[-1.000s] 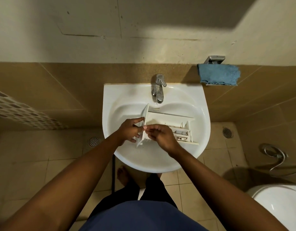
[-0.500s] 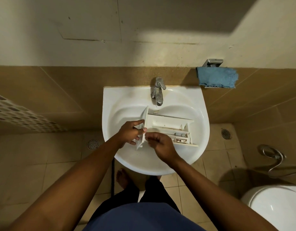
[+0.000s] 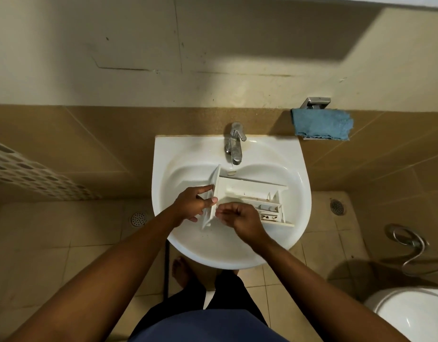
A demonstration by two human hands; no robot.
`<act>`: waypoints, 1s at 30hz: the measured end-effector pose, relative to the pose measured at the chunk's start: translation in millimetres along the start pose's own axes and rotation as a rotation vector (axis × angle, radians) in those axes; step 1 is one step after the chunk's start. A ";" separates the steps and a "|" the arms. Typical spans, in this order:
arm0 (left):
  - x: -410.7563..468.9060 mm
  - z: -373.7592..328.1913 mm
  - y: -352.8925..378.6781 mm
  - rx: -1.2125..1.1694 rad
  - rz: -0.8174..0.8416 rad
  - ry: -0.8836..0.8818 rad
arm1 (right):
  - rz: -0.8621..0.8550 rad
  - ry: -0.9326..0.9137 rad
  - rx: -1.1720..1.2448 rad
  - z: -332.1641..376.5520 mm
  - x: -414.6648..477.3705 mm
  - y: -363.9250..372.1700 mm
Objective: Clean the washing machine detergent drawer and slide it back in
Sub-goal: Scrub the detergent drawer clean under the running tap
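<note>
The white detergent drawer lies across the white sink, its front panel to the left and its compartments facing up. My left hand grips the front panel, thumb over its top edge. My right hand rests over the drawer's near left compartment with fingers curled down into it; whether it holds anything is hidden. Dark grime shows in the small compartments at the drawer's right end.
A chrome tap stands at the back of the sink, with no water visibly running. A blue cloth hangs on a wall holder to the right. A toilet sits at lower right and a hose sprayer hangs on the right wall.
The view has tilted slightly so sink and drawer sit lower in frame. My right hand has shifted a little toward me inside the drawer's near compartment; my left hand keeps its grip.
</note>
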State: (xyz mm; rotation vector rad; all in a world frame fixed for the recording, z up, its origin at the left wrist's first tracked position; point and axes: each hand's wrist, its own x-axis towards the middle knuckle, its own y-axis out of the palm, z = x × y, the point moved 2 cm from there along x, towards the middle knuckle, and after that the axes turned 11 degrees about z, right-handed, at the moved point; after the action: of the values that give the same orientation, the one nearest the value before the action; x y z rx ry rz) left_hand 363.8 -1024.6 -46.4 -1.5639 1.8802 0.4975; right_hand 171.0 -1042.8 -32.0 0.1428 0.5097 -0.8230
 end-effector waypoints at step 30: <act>2.6 6.2 3.2 0.032 -0.015 -0.003 | -0.057 0.062 0.207 31.4 77.7 -28.4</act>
State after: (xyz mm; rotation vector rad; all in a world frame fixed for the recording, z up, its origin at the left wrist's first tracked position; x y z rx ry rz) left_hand 362.0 -1021.8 -53.0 -1.5542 1.8637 0.4608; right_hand 206.2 -1123.6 -40.4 0.3469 0.4877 -0.9288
